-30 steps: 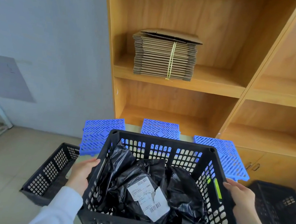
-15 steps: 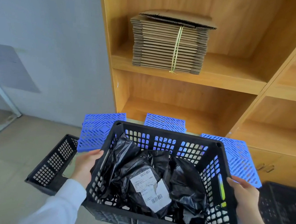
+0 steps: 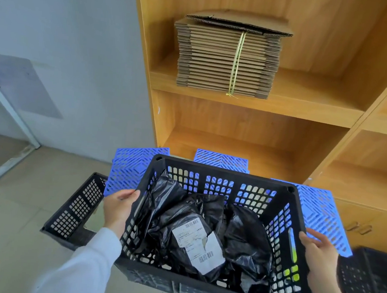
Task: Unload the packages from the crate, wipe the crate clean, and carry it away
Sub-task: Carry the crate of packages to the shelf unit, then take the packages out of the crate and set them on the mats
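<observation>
Between both hands point(image 3: 119, 210), apparently gripped: crate point(image 3: 208, 288)

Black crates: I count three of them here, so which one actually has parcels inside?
The middle crate, held at its sides by the left hand and right hand, holds black packages. No parcels show in the left crate or right crate.

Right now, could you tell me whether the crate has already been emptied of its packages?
No, black packages still fill the crate, which both hands hold by its side walls.
</observation>
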